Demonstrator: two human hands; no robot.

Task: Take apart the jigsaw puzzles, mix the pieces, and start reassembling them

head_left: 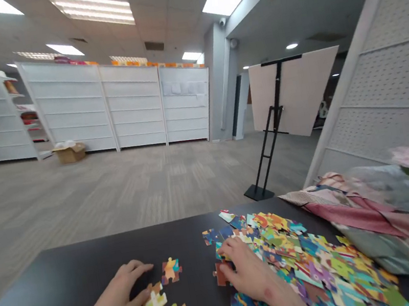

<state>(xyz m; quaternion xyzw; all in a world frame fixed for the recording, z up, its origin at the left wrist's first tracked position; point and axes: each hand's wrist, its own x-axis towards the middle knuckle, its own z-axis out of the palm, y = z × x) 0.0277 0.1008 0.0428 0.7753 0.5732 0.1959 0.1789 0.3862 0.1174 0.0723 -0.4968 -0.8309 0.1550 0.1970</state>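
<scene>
Well, the right hand [246,268] lies spread on the puzzle pieces [316,267], maybe holding one. The open left hand [121,303] sits beside a loose piece [152,303].

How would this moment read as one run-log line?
left hand: beside loose jigsaw pieces | right hand: on jigsaw pile | surface: black table

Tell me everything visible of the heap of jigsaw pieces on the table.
The heap of jigsaw pieces is a loose, overlapping spread of glossy, card-like pieces in bright multicoloured prints, most face up, on the dark tabletop. The right hand rests on its near edge, fingers among the pieces. Crumpled pink fabric borders its right side.
</scene>
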